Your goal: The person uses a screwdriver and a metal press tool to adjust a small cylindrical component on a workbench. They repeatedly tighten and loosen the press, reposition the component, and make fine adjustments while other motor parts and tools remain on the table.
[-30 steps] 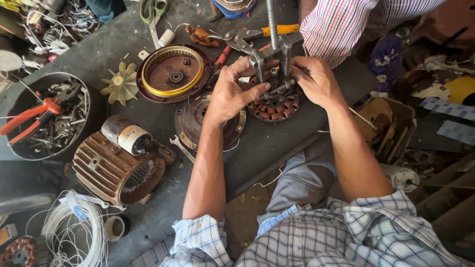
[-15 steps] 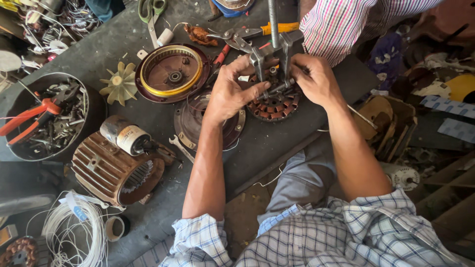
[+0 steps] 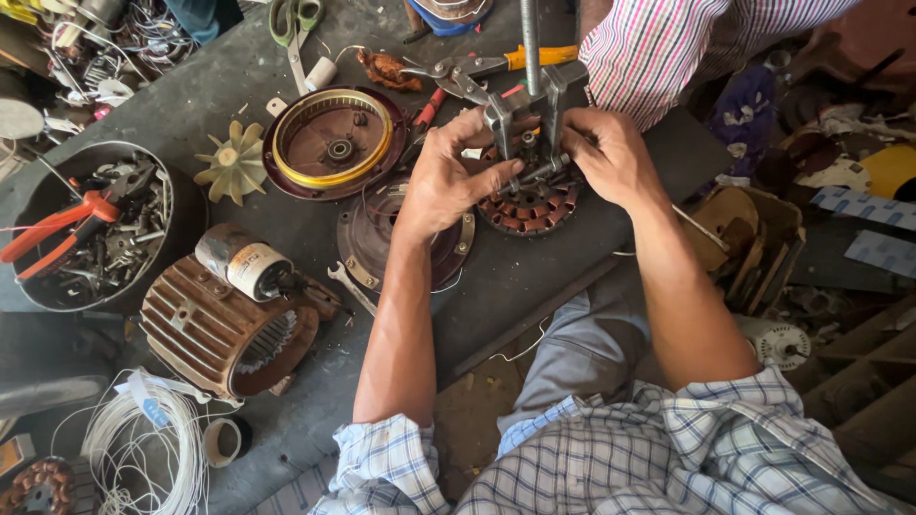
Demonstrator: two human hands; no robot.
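A round copper-wound stator (image 3: 530, 206) lies on the dark workbench (image 3: 239, 57). A metal bearing puller (image 3: 530, 116) with a threaded screw stands upright over its centre. My left hand (image 3: 448, 176) grips the puller's left jaw. My right hand (image 3: 611, 157) holds the right jaw, fingers curled around it. Both hands press the jaws in toward the stator's hub.
A maroon motor cover with a yellow rim (image 3: 329, 143), a ribbed motor housing (image 3: 215, 329), a capacitor (image 3: 243, 264), a fan blade (image 3: 227, 164), a bowl of tools with red pliers (image 3: 86, 229), wire coils (image 3: 143, 448). Another person in a striped shirt (image 3: 658, 48) sits opposite.
Both hands stay on the puller; the fingers have shifted slightly around its jaws. The stator has not moved.
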